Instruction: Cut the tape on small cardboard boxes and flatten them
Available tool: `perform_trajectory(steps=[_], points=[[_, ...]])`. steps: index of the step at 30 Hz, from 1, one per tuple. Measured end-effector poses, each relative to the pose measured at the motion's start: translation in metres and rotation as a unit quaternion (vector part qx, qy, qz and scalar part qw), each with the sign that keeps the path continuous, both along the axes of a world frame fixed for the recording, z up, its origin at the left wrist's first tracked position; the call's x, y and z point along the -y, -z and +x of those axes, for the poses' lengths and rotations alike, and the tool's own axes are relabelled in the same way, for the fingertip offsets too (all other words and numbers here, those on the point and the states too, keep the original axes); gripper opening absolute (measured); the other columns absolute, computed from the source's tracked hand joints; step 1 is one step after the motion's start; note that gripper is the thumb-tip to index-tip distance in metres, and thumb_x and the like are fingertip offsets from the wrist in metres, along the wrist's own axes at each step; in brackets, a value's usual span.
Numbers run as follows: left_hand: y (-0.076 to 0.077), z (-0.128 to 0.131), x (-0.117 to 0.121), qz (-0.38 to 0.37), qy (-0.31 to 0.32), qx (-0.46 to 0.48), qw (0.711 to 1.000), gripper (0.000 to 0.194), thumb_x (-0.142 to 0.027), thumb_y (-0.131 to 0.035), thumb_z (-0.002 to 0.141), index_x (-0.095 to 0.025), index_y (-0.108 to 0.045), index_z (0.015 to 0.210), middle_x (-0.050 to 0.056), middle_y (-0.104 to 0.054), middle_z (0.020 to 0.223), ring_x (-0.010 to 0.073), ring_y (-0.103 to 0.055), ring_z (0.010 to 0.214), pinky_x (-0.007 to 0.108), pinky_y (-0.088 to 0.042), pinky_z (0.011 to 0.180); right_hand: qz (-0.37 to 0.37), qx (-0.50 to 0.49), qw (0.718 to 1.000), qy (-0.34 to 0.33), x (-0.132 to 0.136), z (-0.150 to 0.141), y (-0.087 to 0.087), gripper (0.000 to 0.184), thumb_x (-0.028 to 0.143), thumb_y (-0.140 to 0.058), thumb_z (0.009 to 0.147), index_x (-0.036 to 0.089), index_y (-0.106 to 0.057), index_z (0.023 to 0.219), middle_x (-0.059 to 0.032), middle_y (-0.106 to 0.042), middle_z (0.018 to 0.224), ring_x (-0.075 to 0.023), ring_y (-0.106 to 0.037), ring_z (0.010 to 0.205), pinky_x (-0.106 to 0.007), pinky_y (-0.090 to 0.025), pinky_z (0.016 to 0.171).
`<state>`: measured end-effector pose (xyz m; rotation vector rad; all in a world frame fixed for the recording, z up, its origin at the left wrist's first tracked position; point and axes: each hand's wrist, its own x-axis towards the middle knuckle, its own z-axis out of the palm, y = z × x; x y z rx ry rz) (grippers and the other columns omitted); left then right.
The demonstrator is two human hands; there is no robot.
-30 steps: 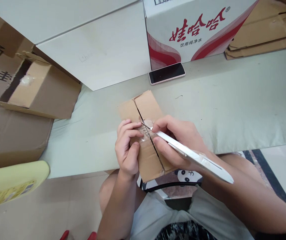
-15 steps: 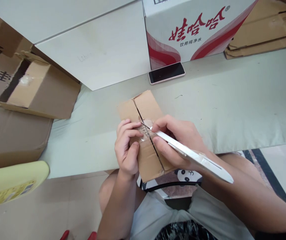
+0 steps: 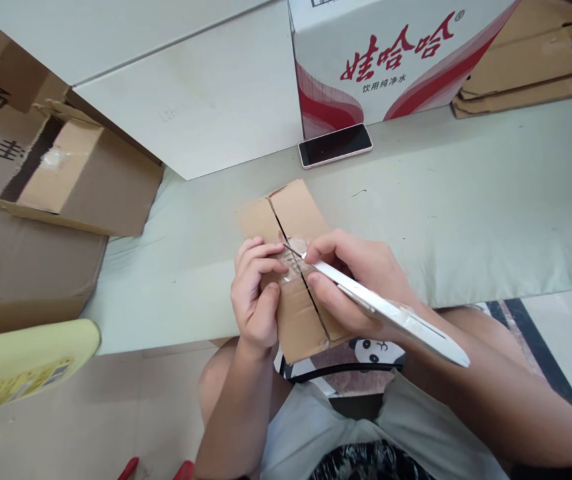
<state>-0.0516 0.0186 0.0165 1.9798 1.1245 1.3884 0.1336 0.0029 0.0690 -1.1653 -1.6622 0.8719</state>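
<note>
A small brown cardboard box (image 3: 302, 320) lies at the edge of the pale green cloth, one end reaching past it above my lap. Down its top runs a dark seam between two flaps, with wrinkled clear tape (image 3: 293, 261) across the middle. My left hand (image 3: 257, 293) grips the box's left side, fingers curled over the top beside the tape. In my right hand (image 3: 353, 280) is a white utility knife (image 3: 391, 312), held like a pen. Its thin blade points to the upper left, and the tip is at the taped seam, close to my left fingertips.
A phone (image 3: 336, 145) lies against a white printed carton (image 3: 386, 60). Flattened cardboard (image 3: 531, 67) is at the far right. An open brown box (image 3: 111, 180) and a larger carton (image 3: 26, 267) stand on the left, near a yellow-green container (image 3: 26, 363).
</note>
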Motion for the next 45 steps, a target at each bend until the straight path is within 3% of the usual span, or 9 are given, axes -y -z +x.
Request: perform_trajectory(steps=[12, 45], points=[[0.0000, 0.0000, -0.0002, 0.002, -0.002, -0.001, 1.000, 0.015, -0.028, -0.051, 0.093, -0.025, -0.065, 0.089, 0.004, -0.074, 0.112, 0.0275, -0.063, 0.116, 0.055, -0.041, 0.117, 0.007, 0.004, 1.000, -0.002, 0.0009, 0.0009, 0.0015, 0.008, 0.019, -0.058, 0.085, 0.023, -0.055, 0.091, 0.0057, -0.060, 0.066, -0.0086, -0.047, 0.053, -0.023, -0.039, 0.056], [-0.0005, -0.0002, -0.0003, 0.002, -0.003, -0.005, 1.000, 0.016, -0.027, -0.051, 0.093, -0.025, -0.066, 0.089, 0.004, -0.075, 0.111, 0.0272, -0.063, 0.117, 0.054, -0.040, 0.117, -0.003, 0.001, 1.000, -0.006, -0.0004, 0.0003, -0.0004, 0.007, 0.020, -0.056, 0.085, 0.023, -0.054, 0.091, 0.0052, -0.060, 0.065, -0.0091, -0.048, 0.054, -0.023, -0.038, 0.055]])
